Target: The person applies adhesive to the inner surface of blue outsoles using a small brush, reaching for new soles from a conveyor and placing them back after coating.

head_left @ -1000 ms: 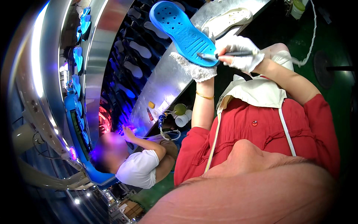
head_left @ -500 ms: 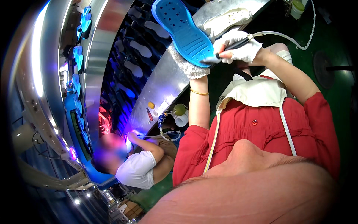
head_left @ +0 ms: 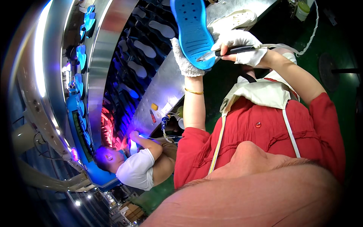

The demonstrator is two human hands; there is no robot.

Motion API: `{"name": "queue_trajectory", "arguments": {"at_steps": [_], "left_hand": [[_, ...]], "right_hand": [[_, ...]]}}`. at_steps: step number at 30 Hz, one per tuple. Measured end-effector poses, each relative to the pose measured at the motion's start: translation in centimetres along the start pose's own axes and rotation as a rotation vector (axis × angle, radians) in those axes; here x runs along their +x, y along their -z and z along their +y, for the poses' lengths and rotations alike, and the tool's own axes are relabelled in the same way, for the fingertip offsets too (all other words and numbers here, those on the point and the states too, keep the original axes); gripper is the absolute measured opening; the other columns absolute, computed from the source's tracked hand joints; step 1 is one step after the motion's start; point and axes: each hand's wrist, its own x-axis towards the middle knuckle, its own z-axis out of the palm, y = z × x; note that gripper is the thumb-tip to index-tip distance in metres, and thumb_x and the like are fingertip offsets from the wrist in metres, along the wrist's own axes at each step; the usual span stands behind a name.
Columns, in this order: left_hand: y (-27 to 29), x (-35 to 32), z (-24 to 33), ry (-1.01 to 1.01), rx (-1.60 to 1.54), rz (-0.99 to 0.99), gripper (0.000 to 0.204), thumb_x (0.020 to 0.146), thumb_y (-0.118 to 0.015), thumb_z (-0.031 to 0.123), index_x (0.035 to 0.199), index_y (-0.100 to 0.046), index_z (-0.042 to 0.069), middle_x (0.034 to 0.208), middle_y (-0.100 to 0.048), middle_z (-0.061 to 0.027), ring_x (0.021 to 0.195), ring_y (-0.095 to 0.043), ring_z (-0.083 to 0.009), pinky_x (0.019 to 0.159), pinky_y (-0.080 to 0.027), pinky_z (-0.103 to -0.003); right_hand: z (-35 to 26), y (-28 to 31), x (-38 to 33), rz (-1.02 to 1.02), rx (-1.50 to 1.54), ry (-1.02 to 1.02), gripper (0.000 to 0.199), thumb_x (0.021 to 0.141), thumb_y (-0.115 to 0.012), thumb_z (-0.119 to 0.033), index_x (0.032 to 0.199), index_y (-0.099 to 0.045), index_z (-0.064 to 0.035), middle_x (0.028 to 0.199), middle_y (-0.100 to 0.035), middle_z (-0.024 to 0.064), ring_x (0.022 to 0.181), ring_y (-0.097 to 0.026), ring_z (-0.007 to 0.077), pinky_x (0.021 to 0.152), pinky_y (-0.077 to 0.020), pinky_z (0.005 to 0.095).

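A blue shoe sole [head_left: 193, 32], with small round holes toward its far end and grooves across its near part, is held up at the top of the view. My left hand [head_left: 185, 62], in a white knit glove, grips it along its left side and from beneath. In my right hand [head_left: 242, 45], also white-gloved with bare fingertips showing, is a brush [head_left: 235, 50] with a black handle. A thin whitish tube [head_left: 281, 46] runs from the handle's end. The brush's bristles touch the sole's near end. Behind my right hand lies a white clog [head_left: 234, 20].
A metal bench [head_left: 160, 75] runs diagonally, bearing a yellow block [head_left: 154, 106] and a red tool [head_left: 152, 115]. Beyond it is a conveyor with several pale soles [head_left: 145, 49]. A co-worker in a white shirt [head_left: 136, 168] sits at lower left. A green-lidded container [head_left: 302, 10] stands at upper right.
The sole has turned more upright, its near end shifting slightly left with my left hand. The brush tip has moved left across the sole, and its handle lies more level.
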Motion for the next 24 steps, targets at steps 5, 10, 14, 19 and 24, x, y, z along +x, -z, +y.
{"name": "queue_trajectory", "arguments": {"at_steps": [5, 10, 14, 19, 24], "left_hand": [[0.1, 1.3, 1.4, 0.096, 0.240, 0.135, 0.062, 0.090, -0.041, 0.052, 0.121, -0.050, -0.001, 0.113, -0.058, -0.0192, 0.096, -0.060, -0.0320, 0.084, -0.051, -0.042], [1.0, 2.3, 1.9, 0.232, 0.491, 0.289, 0.042, 0.090, -0.053, 0.038, 0.105, -0.059, -0.001, 0.093, -0.065, -0.0132, 0.079, -0.064, -0.0224, 0.071, -0.055, -0.034], [0.0, 1.4, 1.5, 0.311, 0.674, 0.303, 0.044, 0.089, -0.056, 0.034, 0.117, -0.054, 0.000, 0.102, -0.062, -0.0125, 0.085, -0.062, -0.0210, 0.074, -0.053, -0.031], [0.6, 1.6, 1.9, 0.366, 0.623, 0.268, 0.044, 0.088, -0.058, 0.033, 0.119, -0.053, 0.001, 0.105, -0.062, -0.0130, 0.088, -0.062, -0.0212, 0.076, -0.053, -0.032], [-1.2, 1.4, 1.5, 0.405, 0.756, 0.250, 0.049, 0.086, -0.060, 0.035, 0.121, -0.051, 0.001, 0.106, -0.061, -0.0138, 0.089, -0.062, -0.0221, 0.076, -0.054, -0.033]], "right_hand": [[1.2, -0.5, 0.9, -0.109, -0.153, 0.165, 0.018, 0.063, -0.062, 0.009, 0.077, -0.060, -0.0032, 0.088, -0.061, 0.0096, 0.083, -0.059, 0.0199, 0.073, -0.0487, 0.0306], [2.5, 0.0, 1.8, -0.234, -0.162, -0.068, 0.015, 0.063, -0.066, 0.001, 0.076, -0.063, -0.0036, 0.085, -0.065, 0.0089, 0.085, -0.062, 0.0214, 0.075, -0.0487, 0.0315], [0.1, 1.5, 2.6, -0.302, -0.179, -0.276, 0.015, 0.060, -0.066, -0.001, 0.075, -0.063, -0.0023, 0.081, -0.065, 0.0086, 0.076, -0.062, 0.0186, 0.070, -0.0498, 0.0293], [-0.3, 1.1, 2.5, -0.250, -0.208, -0.239, 0.015, 0.064, -0.067, 0.000, 0.078, -0.065, -0.0037, 0.079, -0.064, 0.0076, 0.075, -0.061, 0.0169, 0.068, -0.0492, 0.0287], [-0.5, 3.2, 2.4, -0.282, -0.347, -0.377, 0.016, 0.060, -0.068, 0.002, 0.074, -0.064, -0.0042, 0.080, -0.067, 0.0069, 0.075, -0.063, 0.0164, 0.066, -0.0510, 0.0288]]}}
